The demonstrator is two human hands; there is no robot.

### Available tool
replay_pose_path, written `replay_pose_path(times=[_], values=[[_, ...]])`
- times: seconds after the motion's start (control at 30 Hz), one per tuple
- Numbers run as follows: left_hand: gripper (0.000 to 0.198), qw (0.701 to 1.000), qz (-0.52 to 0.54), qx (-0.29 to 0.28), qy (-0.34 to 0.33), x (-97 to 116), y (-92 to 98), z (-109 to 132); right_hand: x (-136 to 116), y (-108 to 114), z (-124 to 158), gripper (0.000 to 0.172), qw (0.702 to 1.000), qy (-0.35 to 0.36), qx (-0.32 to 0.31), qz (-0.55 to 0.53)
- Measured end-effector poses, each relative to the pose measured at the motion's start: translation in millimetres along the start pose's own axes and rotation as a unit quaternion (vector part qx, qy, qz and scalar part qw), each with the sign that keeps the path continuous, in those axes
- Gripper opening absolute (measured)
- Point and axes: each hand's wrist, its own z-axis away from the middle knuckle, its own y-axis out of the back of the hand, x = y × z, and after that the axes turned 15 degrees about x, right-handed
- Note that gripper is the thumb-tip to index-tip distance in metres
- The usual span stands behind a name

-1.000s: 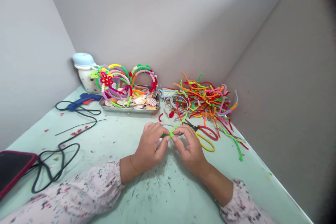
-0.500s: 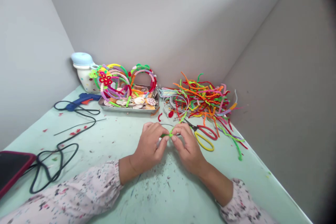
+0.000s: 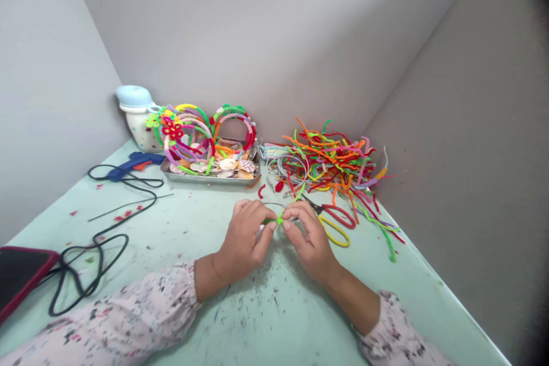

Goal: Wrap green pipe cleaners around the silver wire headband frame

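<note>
Over the middle of the table, my left hand (image 3: 247, 234) and my right hand (image 3: 309, 240) meet with thumbs and forefingers pinched. Between them runs a bright green pipe cleaner (image 3: 279, 219), wound about a thin grey headband (image 3: 274, 204) whose arc shows behind my fingers. The left fingertips close on the green-wrapped part. My right finger and thumb pinch at the wrapped spot, and a loose green end sticks up past the right knuckles. Much of the headband is hidden by my hands. Scissors (image 3: 332, 223) with red and yellow handles lie just beyond my right hand.
A metal tray (image 3: 210, 180) of shells holds several wrapped headbands. Behind the scissors is a heap of pipe cleaners (image 3: 338, 157) beside bare wire headbands (image 3: 287, 171). At left are a lidded cup (image 3: 137, 114), a blue glue gun (image 3: 135, 163), a black cord (image 3: 98, 246) and a phone (image 3: 23, 274).
My right fingertips have shifted slightly to the right, showing a bit more of the green pipe cleaner. My left hand stays in place.
</note>
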Motion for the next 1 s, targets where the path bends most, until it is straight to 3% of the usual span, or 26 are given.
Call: replay_pose_path(times=[1.0], values=[[0.011,1.000,0.004,-0.001,0.006,0.8,0.2,-1.6,2.3,-2.7,1.0,0.016,0.999,-0.016,-0.015,-0.033]])
